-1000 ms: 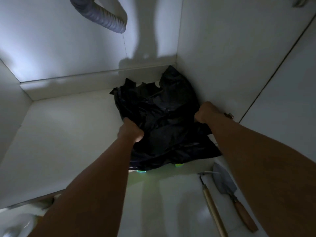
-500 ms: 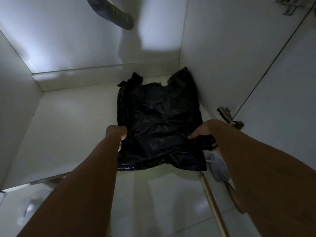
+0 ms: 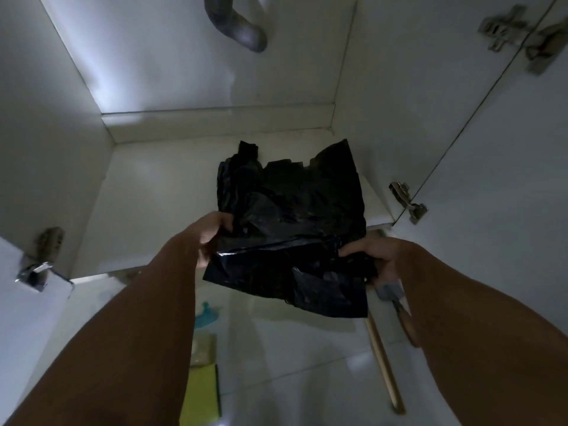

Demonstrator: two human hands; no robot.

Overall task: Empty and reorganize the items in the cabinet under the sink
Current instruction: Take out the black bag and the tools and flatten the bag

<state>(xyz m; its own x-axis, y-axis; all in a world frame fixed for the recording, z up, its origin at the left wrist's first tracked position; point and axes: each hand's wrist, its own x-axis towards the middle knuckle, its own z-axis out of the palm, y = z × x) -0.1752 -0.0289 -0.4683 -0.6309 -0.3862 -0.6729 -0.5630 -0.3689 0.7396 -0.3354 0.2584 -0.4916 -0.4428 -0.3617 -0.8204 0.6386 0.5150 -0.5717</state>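
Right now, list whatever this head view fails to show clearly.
- Black plastic bags: what they hold or cover, if anything, is hidden by the dark folds.
- Trowel: mostly covered by the right hand and forearm.
- Drain hose: cut off by the top edge.
- Teal item: partly behind the left forearm, blurred, unidentifiable.
- Left hand: fingertips buried in bag.

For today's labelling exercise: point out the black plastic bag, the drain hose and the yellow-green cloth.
black plastic bag (image 3: 295, 229), head view, crumpled middle.
drain hose (image 3: 242, 29), head view, lower bend.
yellow-green cloth (image 3: 201, 395), head view, flat centre.
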